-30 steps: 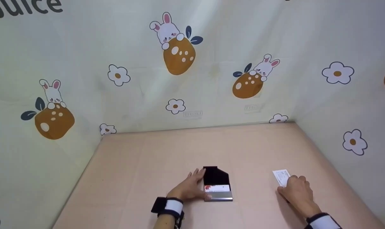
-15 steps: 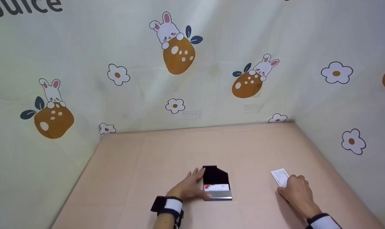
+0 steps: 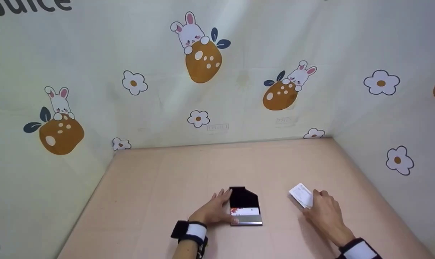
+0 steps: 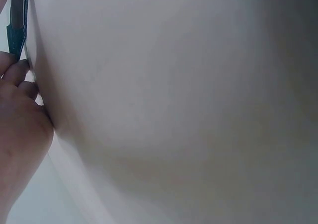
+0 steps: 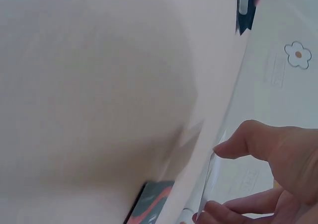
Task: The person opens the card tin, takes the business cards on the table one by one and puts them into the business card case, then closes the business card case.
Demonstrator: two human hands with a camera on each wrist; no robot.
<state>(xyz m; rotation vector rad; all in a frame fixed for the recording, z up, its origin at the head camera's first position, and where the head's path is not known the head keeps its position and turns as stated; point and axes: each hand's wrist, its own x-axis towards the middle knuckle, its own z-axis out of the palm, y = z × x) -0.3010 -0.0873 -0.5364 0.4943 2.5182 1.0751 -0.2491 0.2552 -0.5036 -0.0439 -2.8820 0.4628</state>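
A business card case (image 3: 245,220) lies with its lid open on the table, black inside, with a silver lower edge. A white card with a red print (image 3: 245,211) sits in its pocket. My left hand (image 3: 214,211) holds the case by its left side, thumb on the silver edge and a fingertip by the lid. In the left wrist view the case (image 4: 18,28) shows edge-on beyond my fingers. To the right, my right hand (image 3: 325,213) pinches a white printed card (image 3: 301,195) between thumb and fingers, tilted and raised off the table.
A dark card-like piece with a reddish wave (image 5: 151,204) lies on the table in the right wrist view. The tan tabletop (image 3: 167,176) meets a printed cloth wall (image 3: 239,97) behind and at both sides.
My right hand has moved left and slightly away from me with the white card, lifting it towards the case. My left hand and the case have stayed put.
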